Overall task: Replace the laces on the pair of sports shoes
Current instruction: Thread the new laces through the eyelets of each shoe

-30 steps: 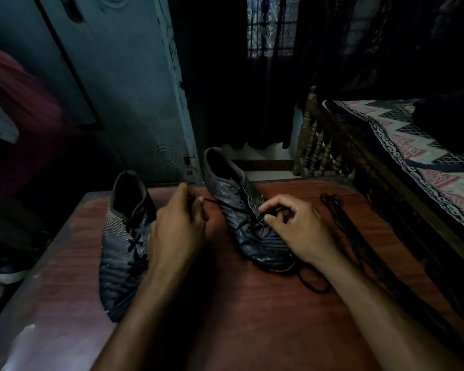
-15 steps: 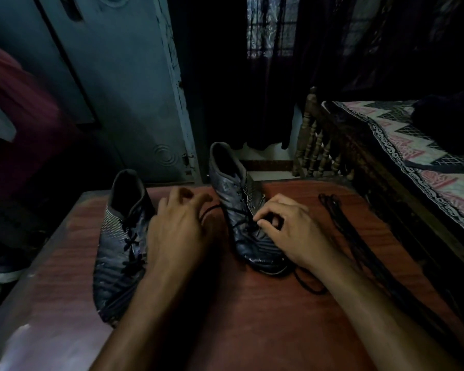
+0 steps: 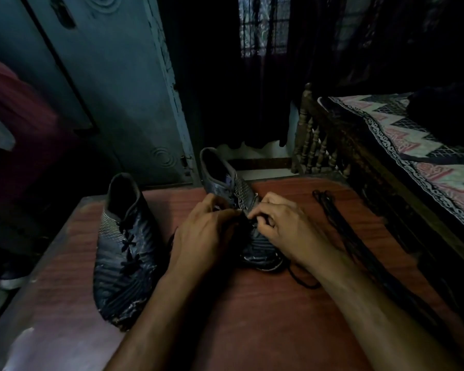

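Two dark grey patterned sports shoes stand on the reddish-brown wooden table (image 3: 252,317), toes toward you, openings away.

Your left hand (image 3: 201,236) and right hand (image 3: 287,231) meet over the lacing area of the right-side shoe (image 3: 233,188). Both have fingers curled inward, fingertips nearly touching one another above the tongue. The right hand pinches a black lace (image 3: 248,223) between thumb and forefinger. The left hand's fingers close on the same spot, but the light is too dim to tell just what they hold.

A loose loop of that black lace (image 3: 303,281) trails onto the table by the shoe's toe, under your right wrist.

The left-side shoe (image 3: 126,250) sits apart from both hands, its black lace threaded through the eyelets.

A bundle of spare black laces (image 3: 340,223) lies stretched along the table's right side, well clear of the shoes.

Beside the table on the right: a carved wooden bed frame (image 3: 319,145) with a zigzag-patterned bedspread (image 3: 413,145). Behind the shoes, a grey-blue door (image 3: 113,89).
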The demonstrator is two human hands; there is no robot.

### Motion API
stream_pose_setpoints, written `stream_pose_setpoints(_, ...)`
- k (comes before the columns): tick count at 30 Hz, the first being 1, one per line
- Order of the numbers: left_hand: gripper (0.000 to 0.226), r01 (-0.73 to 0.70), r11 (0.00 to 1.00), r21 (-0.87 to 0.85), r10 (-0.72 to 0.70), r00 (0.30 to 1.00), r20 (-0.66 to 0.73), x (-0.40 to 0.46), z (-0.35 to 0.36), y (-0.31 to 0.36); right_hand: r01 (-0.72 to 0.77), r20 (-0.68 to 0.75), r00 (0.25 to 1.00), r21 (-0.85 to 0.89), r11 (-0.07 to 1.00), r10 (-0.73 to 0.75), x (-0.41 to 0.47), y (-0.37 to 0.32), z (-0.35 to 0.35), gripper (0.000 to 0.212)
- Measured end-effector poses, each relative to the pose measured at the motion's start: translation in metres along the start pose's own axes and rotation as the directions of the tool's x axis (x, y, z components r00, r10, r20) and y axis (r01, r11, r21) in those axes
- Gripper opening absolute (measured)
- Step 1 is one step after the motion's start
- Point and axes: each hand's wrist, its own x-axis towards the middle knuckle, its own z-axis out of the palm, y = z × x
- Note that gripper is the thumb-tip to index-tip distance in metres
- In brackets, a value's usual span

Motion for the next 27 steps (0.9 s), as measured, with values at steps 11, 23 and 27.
stream_pose_setpoints(11,0.006,0.206,0.95,-0.236,-0.175,0.974,0.143,0.029,0.02,-0.008,0.011,0.034,0.999,-0.02,1.0,-0.01,-0.002,-0.001,0.001,0.004)
stream_pose_setpoints(23,0.018,-0.077,0.969,-0.233,0.085,0.996,0.026,0.023,0.021,-0.005,0.088,-0.097,0.992,0.104,0.991,-0.078,-0.002,0.009,-0.001,0.007)
stream_pose_setpoints(27,0.015,-0.011,0.95,-0.313,0.032,0.998,0.061,0.024,0.018,-0.006,0.077,-0.07,0.995,0.139,0.987,-0.068,0.0,0.01,-0.004,0.012)
